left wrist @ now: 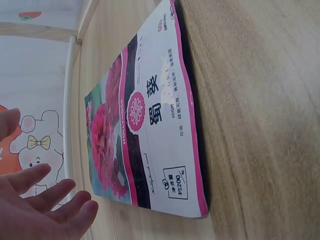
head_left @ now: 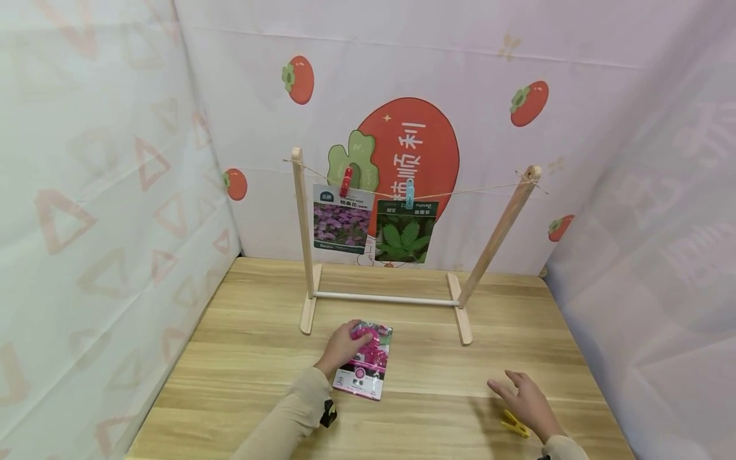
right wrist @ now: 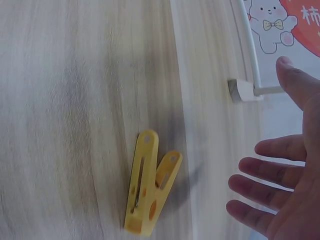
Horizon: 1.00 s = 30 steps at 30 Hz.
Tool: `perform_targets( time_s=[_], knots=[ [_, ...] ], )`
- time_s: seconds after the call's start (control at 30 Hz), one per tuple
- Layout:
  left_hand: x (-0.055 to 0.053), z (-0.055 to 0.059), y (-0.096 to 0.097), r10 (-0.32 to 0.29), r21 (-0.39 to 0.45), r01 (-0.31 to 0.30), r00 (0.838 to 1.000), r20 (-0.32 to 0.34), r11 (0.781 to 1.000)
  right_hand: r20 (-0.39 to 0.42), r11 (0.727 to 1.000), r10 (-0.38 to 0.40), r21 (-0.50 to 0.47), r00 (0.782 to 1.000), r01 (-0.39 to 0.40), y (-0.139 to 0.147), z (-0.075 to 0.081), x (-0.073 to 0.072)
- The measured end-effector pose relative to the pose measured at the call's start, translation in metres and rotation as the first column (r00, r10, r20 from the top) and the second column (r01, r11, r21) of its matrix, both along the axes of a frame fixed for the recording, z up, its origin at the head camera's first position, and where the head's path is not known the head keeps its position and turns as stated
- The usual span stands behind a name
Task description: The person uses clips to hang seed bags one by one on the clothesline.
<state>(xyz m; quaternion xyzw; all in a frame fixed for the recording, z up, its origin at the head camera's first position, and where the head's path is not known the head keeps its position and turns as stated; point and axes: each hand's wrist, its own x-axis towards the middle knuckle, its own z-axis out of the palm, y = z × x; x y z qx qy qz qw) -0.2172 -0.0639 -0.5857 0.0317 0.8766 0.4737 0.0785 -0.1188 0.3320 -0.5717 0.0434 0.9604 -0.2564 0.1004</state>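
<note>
A pink hollyhock seed packet [head_left: 362, 367] lies flat on the wooden table. Over its upper left part is my left hand [head_left: 344, 348]; the left wrist view shows those fingers [left wrist: 62, 187] spread apart beside the packet, not curled round it. To the right, my right hand [head_left: 526, 401] hovers above a yellow clothespin [head_left: 515, 423], which rests on the tabletop. In the right wrist view the right hand's fingers [right wrist: 272, 170] are loosely extended with nothing between them, and the yellow clothespin [right wrist: 150, 187] lies apart from them.
A wooden stand [head_left: 385, 298] with a string [head_left: 460, 191] stands at the back. A red clothespin [head_left: 345, 182] holds a purple-flower packet [head_left: 341, 223] on it; a blue clothespin [head_left: 410, 193] holds a green-leaf packet [head_left: 405, 233]. Printed cloth [head_left: 259, 115] surrounds the table [head_left: 431, 421].
</note>
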Motion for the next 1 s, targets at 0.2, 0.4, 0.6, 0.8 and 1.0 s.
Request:
perform_targets(
  time_s=[0.2,0.4,0.6,0.8,1.0],
  knots=[
    [0.000,-0.007,0.005,-0.037,-0.053,0.038,0.999,0.009,0.998,0.022,0.997,0.018,0.075,1.000,-0.019,0.016,-0.001,0.002],
    [0.002,-0.013,0.008,-0.041,-0.099,0.043,0.999,0.022,0.994,0.109,0.993,0.036,0.106,0.993,-0.048,0.031,-0.003,0.007],
    [0.005,-0.014,0.014,-0.055,-0.195,0.051,0.998,-0.017,0.979,0.156,0.993,0.050,0.101,0.986,-0.066,0.035,-0.009,0.012],
    [0.009,-0.015,0.021,-0.072,-0.293,0.064,0.997,-0.015,0.954,0.063,0.995,0.041,0.084,0.997,-0.046,0.035,-0.015,0.015],
    [0.011,-0.016,0.021,-0.102,-0.410,0.080,0.994,-0.031,0.909,0.005,0.997,0.018,0.077,1.000,-0.018,0.035,-0.022,0.020]
  ],
)
